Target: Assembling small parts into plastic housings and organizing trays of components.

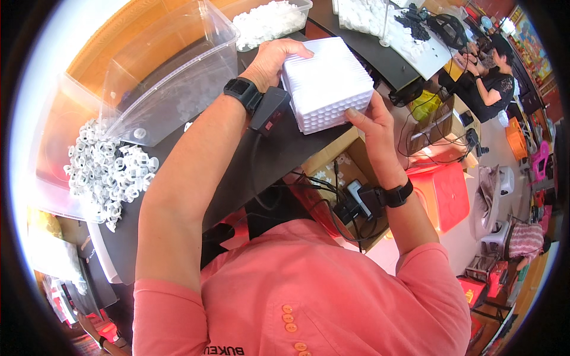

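"Checking the hands first: what is the state of each?"

"The left hand [274, 62] is closed about the left side of a white stack [326, 83], one digit laid over its ridged upper surface. The right hand [375, 121] pinches the lower right corner, thumb against the honeycomb-patterned side. Remaining fingers are largely hidden."

"Position of the white stack relative to them?"

"Directly between the two, touching both. The left hand sits farther from the pink shirt [314, 285], the right hand nearer. In view, it overlaps the edge of the black tabletop [279, 163]; whether its underside touches anything, I cannot tell."

"Items at the wrists?"

"A black watch [240, 90] on the left, with a black box-shaped device [271, 111] near the white stack. A black wristband [399, 194] on the right."

"Surroundings?"

"To the left, a heap of small white parts [113, 172], with a large clear bin [217, 29] just beside it. Beyond the left hand, a clear tub [306, 7] holds more white pieces. Below the stack, an open cardboard box [328, 153], with cables [347, 210] across it. A person in black [496, 89] sits well apart, at far right."
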Demonstrator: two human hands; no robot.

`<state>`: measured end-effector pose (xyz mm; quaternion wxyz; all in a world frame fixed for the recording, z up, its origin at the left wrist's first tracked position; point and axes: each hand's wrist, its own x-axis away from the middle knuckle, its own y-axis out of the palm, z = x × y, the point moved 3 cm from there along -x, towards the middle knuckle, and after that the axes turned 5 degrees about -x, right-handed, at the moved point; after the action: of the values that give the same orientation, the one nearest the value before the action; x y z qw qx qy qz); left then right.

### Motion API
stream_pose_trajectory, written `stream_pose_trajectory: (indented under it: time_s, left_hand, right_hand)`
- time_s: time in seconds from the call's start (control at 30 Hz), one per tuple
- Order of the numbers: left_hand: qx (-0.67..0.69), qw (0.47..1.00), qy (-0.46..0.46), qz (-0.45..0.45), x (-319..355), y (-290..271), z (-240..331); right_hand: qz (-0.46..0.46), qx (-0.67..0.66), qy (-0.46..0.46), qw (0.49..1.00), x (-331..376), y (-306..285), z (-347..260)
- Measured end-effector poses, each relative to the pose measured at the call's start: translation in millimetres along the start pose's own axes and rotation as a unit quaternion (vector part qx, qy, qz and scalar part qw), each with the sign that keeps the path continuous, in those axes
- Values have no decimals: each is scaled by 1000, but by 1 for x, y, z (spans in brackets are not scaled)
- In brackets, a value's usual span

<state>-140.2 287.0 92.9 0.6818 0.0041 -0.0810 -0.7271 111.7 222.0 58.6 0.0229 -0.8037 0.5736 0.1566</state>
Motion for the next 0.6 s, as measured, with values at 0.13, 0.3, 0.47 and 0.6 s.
stream_pose_trajectory:
  time_s: [0.13,0.3,0.47,0.6]
  left_hand:
    - [-2,1000,17,-18,-3,1,-1]
    - [-16,999,33,-18,7,11,4]
    - [-79,994,63,46,33,11,23]
    - [-125,978,87,146,72,12,36]
  right_hand:
    - [-21,109,-24,994,3,-10,2]
    - [-37,136,-22,990,5,-15,-6]
    - [-51,248,-50,966,-2,-16,-30]
    - [-78,93,72,990,-17,-31,-60]
